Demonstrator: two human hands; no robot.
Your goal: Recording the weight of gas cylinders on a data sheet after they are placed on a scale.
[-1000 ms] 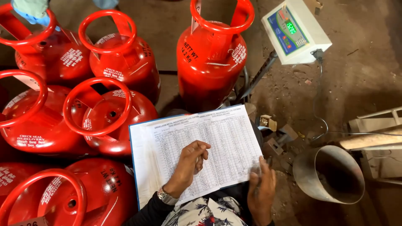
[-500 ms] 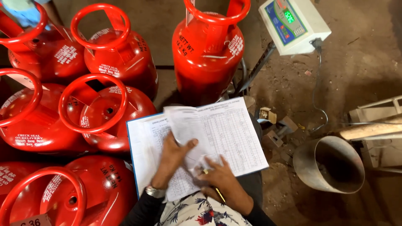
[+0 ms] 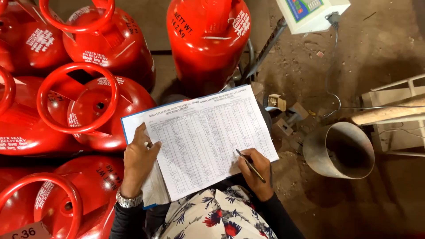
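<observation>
1. Right hand (image 3: pixel 254 170) is closed around a dark pen (image 3: pixel 250 165), tip touching the lower right part of the record sheet (image 3: pixel 208 137); the pen's long axis slants up and to the left from the knuckles.
2. Left hand (image 3: pixel 138 159) lies flat with fingers spread on the sheet's left edge, pinning it without gripping; a metal wristwatch (image 3: pixel 128 200) sits on its wrist.
3. Sheet: white, printed with a fine grid, resting on a blue-edged pad on the lap, spanning between both hands, its long axis tilted.
4. Beyond the left hand stand red gas cylinders (image 3: pixel 95 110) with white lettering and ring handles.
5. Beyond the right hand: a weighing-scale display (image 3: pixel 312 13), a small cardboard box (image 3: pixel 276 102), a grey metal bucket (image 3: pixel 341 150) on the dirt floor.
</observation>
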